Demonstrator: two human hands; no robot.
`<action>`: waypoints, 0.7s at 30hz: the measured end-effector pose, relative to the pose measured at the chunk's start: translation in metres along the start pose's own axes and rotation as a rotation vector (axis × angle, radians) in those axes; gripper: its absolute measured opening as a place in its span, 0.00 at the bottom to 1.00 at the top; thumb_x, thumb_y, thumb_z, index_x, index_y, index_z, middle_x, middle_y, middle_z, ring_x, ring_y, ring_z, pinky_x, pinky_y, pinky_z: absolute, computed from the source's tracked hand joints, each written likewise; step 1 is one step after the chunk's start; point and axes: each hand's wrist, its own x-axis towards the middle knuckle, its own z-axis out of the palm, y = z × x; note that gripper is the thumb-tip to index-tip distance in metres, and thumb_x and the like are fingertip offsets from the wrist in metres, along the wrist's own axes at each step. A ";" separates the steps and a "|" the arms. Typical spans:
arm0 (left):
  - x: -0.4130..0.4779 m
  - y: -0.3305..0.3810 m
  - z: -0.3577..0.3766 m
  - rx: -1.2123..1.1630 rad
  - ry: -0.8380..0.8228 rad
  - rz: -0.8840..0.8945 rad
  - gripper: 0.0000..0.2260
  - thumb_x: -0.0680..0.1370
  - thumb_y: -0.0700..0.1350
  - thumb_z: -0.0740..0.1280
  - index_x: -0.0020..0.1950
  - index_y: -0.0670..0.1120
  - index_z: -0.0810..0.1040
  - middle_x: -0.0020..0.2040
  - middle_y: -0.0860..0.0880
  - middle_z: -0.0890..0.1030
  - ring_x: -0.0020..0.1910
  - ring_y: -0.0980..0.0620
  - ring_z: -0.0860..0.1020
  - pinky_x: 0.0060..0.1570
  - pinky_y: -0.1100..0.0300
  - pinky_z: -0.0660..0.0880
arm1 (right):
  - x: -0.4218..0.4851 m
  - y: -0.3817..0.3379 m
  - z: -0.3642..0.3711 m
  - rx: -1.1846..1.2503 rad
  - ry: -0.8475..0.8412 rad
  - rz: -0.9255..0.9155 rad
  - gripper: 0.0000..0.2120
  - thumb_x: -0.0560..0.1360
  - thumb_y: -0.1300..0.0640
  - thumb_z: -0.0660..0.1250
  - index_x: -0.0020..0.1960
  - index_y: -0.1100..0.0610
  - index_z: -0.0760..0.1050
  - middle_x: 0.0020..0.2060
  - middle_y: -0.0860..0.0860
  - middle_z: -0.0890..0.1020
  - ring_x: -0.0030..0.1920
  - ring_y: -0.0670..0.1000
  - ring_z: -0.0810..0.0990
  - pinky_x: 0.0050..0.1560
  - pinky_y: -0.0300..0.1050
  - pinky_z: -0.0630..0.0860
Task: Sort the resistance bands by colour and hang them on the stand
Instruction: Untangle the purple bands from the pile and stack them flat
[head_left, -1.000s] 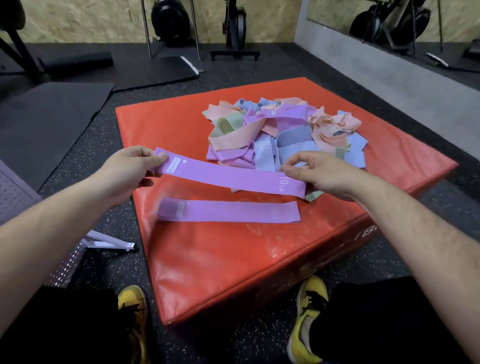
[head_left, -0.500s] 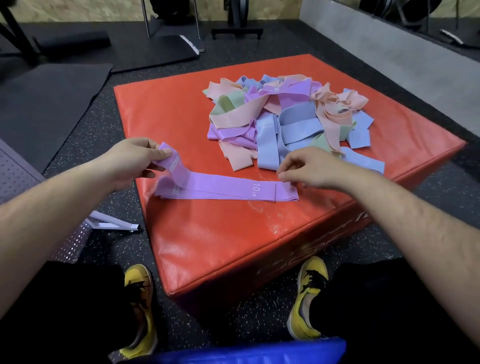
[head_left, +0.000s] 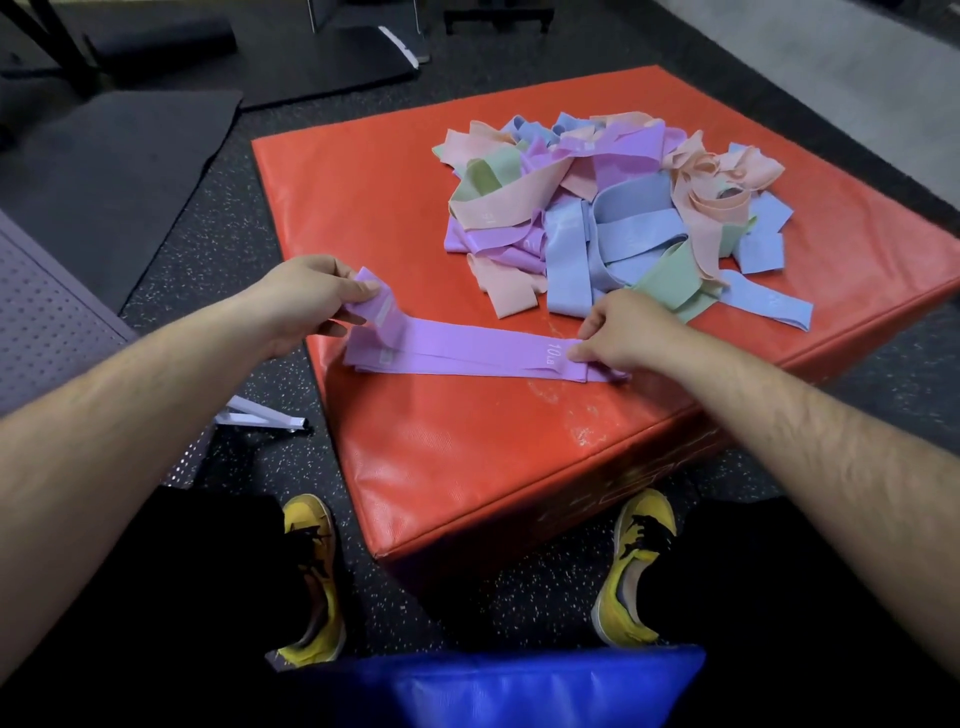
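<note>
A purple band (head_left: 467, 351) marked "10 LB" lies stretched flat on top of another purple band, near the front left of the orange padded box (head_left: 467, 467). My left hand (head_left: 306, 301) pinches its raised left end. My right hand (head_left: 618, 332) pinches its right end down against the lower band. Behind them sits a tangled pile of bands (head_left: 613, 208) in peach, purple, blue and green. No stand for hanging is in view.
Black mats (head_left: 104, 171) and the feet of gym machines cover the floor at the back left. A perforated grey panel (head_left: 47, 312) and a white metal foot (head_left: 260, 415) stand left of the box. A blue pad (head_left: 493, 686) is below me, between my yellow shoes.
Both hands have lowered the purple band from the air onto the one lying on the box, aligning them. The view has tilted downward, so the blue pad now shows.
</note>
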 end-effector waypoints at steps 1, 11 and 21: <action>0.000 0.001 -0.001 -0.003 0.000 -0.003 0.11 0.78 0.42 0.71 0.38 0.48 0.72 0.37 0.48 0.78 0.32 0.54 0.77 0.32 0.61 0.71 | -0.001 -0.001 -0.002 0.024 0.000 0.011 0.08 0.72 0.52 0.76 0.42 0.57 0.84 0.28 0.52 0.84 0.35 0.50 0.80 0.41 0.42 0.76; -0.003 -0.005 -0.004 0.059 -0.010 -0.075 0.03 0.77 0.40 0.71 0.46 0.45 0.77 0.38 0.48 0.76 0.33 0.53 0.74 0.29 0.63 0.74 | 0.000 0.022 -0.037 0.401 0.118 0.044 0.11 0.67 0.60 0.78 0.46 0.53 0.80 0.40 0.54 0.84 0.34 0.53 0.80 0.44 0.52 0.81; -0.005 -0.029 0.001 0.271 0.010 -0.078 0.08 0.75 0.40 0.74 0.43 0.41 0.76 0.36 0.45 0.78 0.33 0.51 0.75 0.23 0.69 0.73 | -0.001 0.032 -0.012 0.192 0.075 -0.024 0.07 0.70 0.60 0.77 0.45 0.52 0.82 0.37 0.46 0.78 0.34 0.44 0.75 0.36 0.39 0.70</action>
